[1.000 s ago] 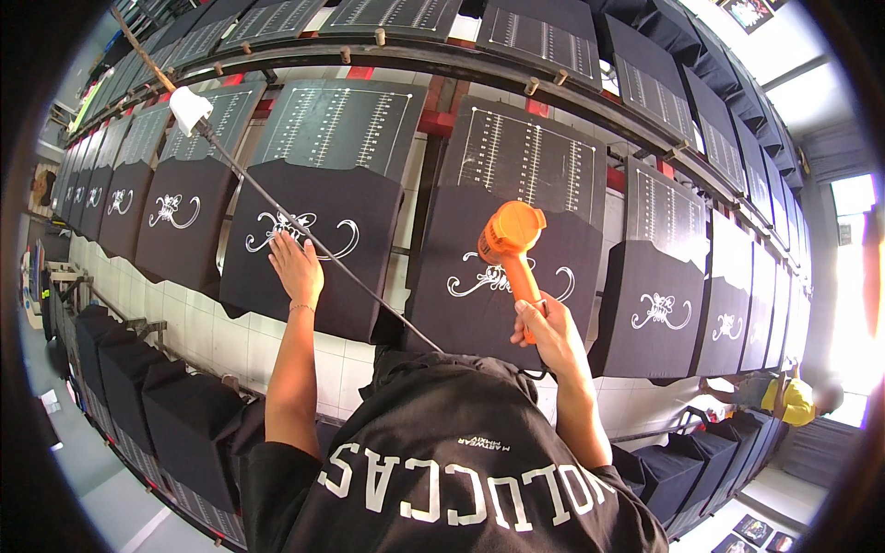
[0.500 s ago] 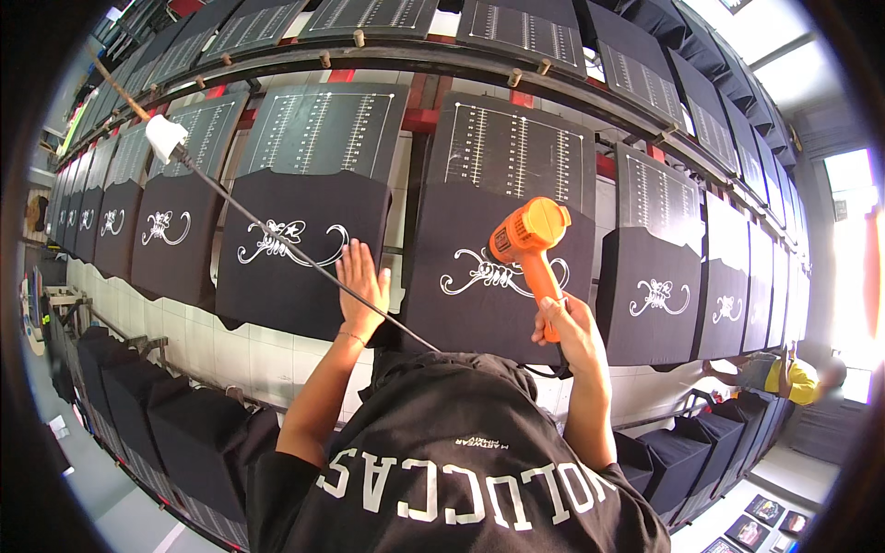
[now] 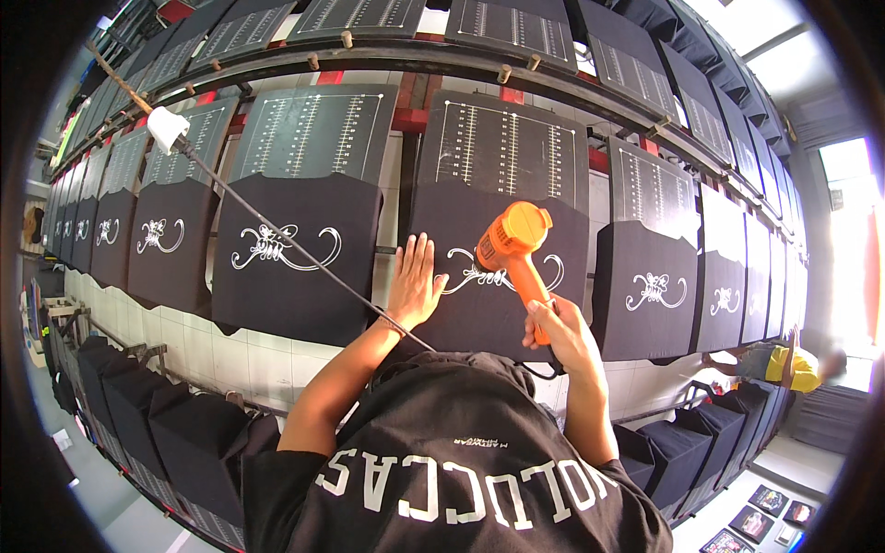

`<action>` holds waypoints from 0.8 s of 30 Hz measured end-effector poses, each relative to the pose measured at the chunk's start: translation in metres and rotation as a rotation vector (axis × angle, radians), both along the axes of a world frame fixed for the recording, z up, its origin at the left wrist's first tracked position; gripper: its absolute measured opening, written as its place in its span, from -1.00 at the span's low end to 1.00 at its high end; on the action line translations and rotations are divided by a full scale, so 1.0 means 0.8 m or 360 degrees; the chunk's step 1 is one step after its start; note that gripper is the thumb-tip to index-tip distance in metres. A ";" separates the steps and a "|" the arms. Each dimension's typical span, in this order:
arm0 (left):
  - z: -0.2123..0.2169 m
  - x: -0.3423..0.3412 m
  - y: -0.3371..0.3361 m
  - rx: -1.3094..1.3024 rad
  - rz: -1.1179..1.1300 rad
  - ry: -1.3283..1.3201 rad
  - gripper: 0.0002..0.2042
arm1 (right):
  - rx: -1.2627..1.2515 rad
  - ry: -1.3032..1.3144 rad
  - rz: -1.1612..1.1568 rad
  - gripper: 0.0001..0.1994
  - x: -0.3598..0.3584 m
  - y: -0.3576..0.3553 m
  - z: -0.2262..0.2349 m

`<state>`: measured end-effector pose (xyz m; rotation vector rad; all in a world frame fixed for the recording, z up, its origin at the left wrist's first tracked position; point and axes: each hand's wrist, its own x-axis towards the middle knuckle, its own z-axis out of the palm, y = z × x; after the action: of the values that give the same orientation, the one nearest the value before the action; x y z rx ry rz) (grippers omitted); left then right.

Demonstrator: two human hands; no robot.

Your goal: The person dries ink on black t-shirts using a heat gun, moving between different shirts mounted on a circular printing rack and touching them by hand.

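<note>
My right hand [image 3: 564,334] is wrapped round the handle of an orange heat gun [image 3: 516,241]. Its nozzle end hangs over the white curled print [image 3: 489,273] on a black shirt [image 3: 461,323] stretched on a board [image 3: 502,147] marked with white scales. Flat and with fingers stretched, my left hand [image 3: 417,284] lies at that shirt's left edge, its thumb beside the print. To the left, another black shirt [image 3: 295,295] on its own board bears the same white design. A dark cord [image 3: 304,253] runs from a white connector [image 3: 167,128] down toward my waist, passing across my left wrist.
Rows of boards with printed black shirts [image 3: 656,295] stretch left and right. Behind them runs a dark rail [image 3: 387,57] with wooden pegs. More covered boards [image 3: 198,433] stand behind me. At the far right is a person in a yellow top [image 3: 804,369].
My left hand has moved right, from the left shirt to the edge of the shirt under the heat gun. The heat gun has shifted slightly left.
</note>
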<state>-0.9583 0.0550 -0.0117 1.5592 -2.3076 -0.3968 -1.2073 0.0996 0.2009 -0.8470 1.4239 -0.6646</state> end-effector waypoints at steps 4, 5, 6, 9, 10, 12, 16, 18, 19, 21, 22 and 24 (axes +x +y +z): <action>-0.001 -0.004 -0.032 -0.0014 0.0079 -0.0079 -0.30 | 0.0076 0.0052 0.0100 -0.72 -0.008 0.024 0.013; -0.003 -0.006 -0.037 -0.0037 0.0094 -0.0096 -0.30 | 0.0083 0.0059 0.0099 -0.70 -0.009 0.025 0.014; -0.006 -0.007 -0.038 -0.0052 0.0103 -0.0091 -0.29 | 0.0090 0.0066 0.0099 -0.69 -0.010 0.025 0.014; -0.005 -0.011 -0.039 -0.0009 0.0116 -0.0129 -0.29 | 0.0009 0.0143 0.0039 -0.68 -0.010 0.018 0.008; -0.003 -0.011 -0.037 -0.0021 0.0075 -0.0132 -0.29 | -0.0037 0.0175 0.0010 -0.68 -0.009 0.012 0.003; 0.000 -0.010 -0.022 -0.0044 -0.0006 -0.0139 -0.29 | -0.0097 0.0080 -0.0112 -0.71 -0.005 0.000 -0.008; 0.003 -0.010 0.012 0.0000 -0.0121 -0.0115 -0.30 | -0.0086 0.0010 -0.0133 -0.73 -0.007 -0.007 -0.012; 0.002 -0.006 0.012 0.0002 -0.0136 -0.0126 -0.29 | -0.0022 0.0010 -0.0083 -0.72 -0.012 0.000 -0.007; 0.005 -0.006 0.012 0.0008 -0.0139 -0.0129 -0.29 | 0.0027 0.0020 -0.0052 -0.72 -0.014 0.006 0.003; 0.007 -0.009 0.004 0.0043 -0.0118 -0.0151 -0.30 | 0.0096 0.0023 -0.0013 -0.71 -0.020 0.019 0.012; 0.008 -0.011 0.000 0.0034 -0.0099 -0.0157 -0.31 | 0.0112 0.0017 -0.0004 -0.71 -0.024 0.025 0.014; 0.009 -0.016 -0.007 0.0011 -0.0070 -0.0176 -0.33 | 0.0129 0.0045 0.0008 -0.71 -0.030 0.029 0.011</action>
<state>-0.9708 0.0497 -0.0046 1.5731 -2.4298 -0.3372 -1.2316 0.1231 0.2097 -0.7988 1.4639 -0.5890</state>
